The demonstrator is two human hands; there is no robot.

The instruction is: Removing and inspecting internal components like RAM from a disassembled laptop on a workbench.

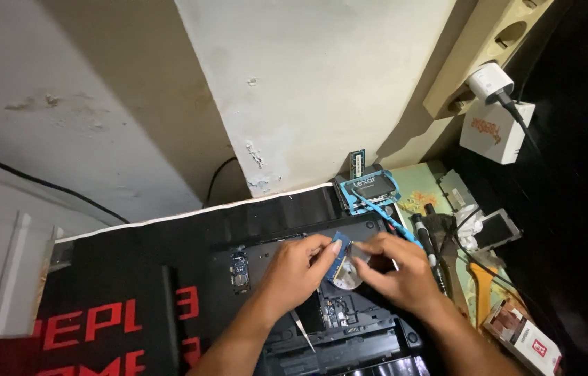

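Where hands (350,268) meet, half-hidden blue module (336,256).

Opened laptop (350,327) on mat (99,292); tweezers (302,329) on laptop; drive caddy (372,189) behind; screwdriver (427,244) to right.

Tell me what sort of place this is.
Probably a home electronics repair bench: an opened laptop on a black mat, a screwdriver beside it, and a charger plugged into the wall.

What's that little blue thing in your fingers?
On the black mat lies an opened laptop. Above its middle, left hand and right hand pinch a small blue circuit card: thin and rectangular, unlike the round silver part beneath.
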